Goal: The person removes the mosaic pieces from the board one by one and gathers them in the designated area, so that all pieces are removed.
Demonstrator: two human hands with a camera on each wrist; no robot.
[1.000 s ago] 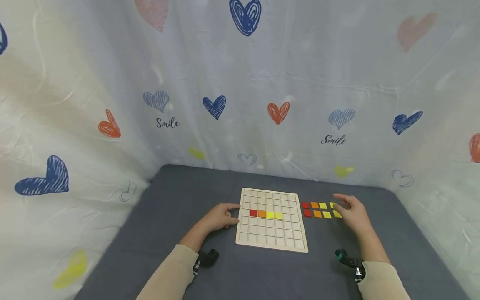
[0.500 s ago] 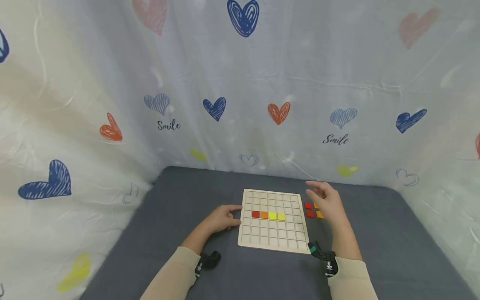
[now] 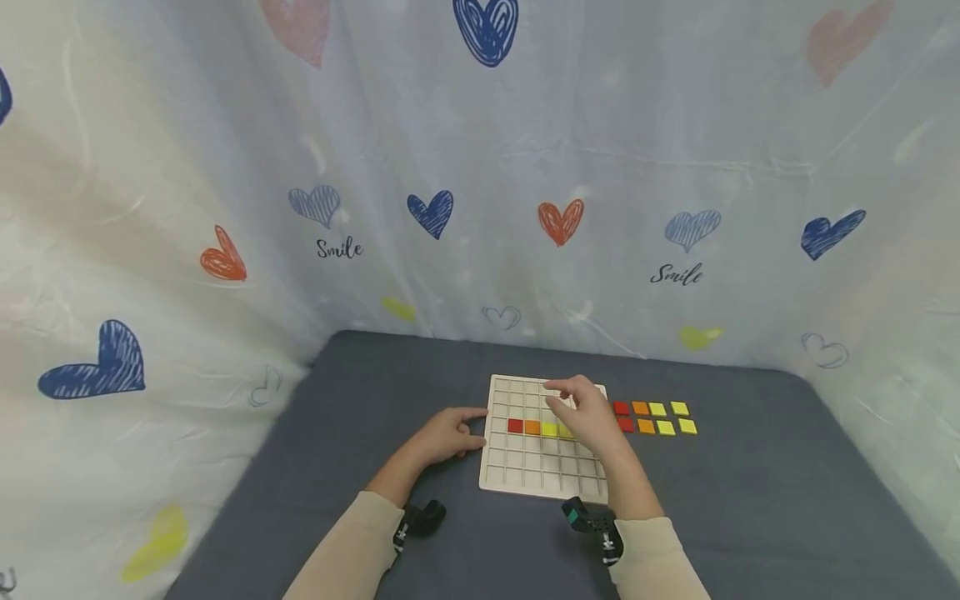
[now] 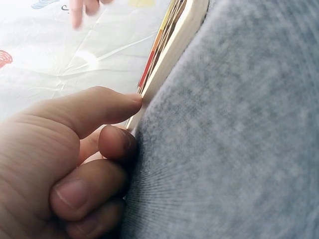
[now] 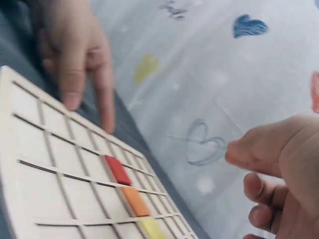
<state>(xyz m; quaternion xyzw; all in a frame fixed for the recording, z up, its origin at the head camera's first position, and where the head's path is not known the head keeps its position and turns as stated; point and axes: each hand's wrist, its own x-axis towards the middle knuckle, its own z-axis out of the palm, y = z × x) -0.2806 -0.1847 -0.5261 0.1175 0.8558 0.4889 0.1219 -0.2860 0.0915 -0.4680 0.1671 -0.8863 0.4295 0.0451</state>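
The grid board (image 3: 534, 460) lies flat on the grey-covered bench (image 3: 405, 375), between the far-left and far-right corners. At its left edge is the left hand (image 3: 442, 435): the index finger and thumb reach out straight, moderately wide apart, and their tips touch the board's rim, while the remaining fingers bend inward. The right hand (image 3: 588, 421) hangs above the board's right half, its thumb and index fingertip parted by a modest gap with only air showing between them.

Nearest of the surroundings are two light sleeves (image 3: 348, 546) and, at the wrists, two black devices (image 3: 424, 518). On the board, one row carries a red tile (image 3: 515, 426), an orange tile (image 3: 532, 427) and two yellow tiles (image 3: 550, 429), left to right; the right hand partly covers the last yellow one and hides a stretch of the board's right edge. Beyond that edge, toward the bench's right side, eight loose tiles (image 3: 665, 427) sit in two rows, each red, orange, yellow, yellow. Behind the bench's far edge hangs a pale curtain (image 3: 480, 267) printed with hearts and "Smile".

The board meets the left fingertips directly and lies beneath the right ones, apart from them.
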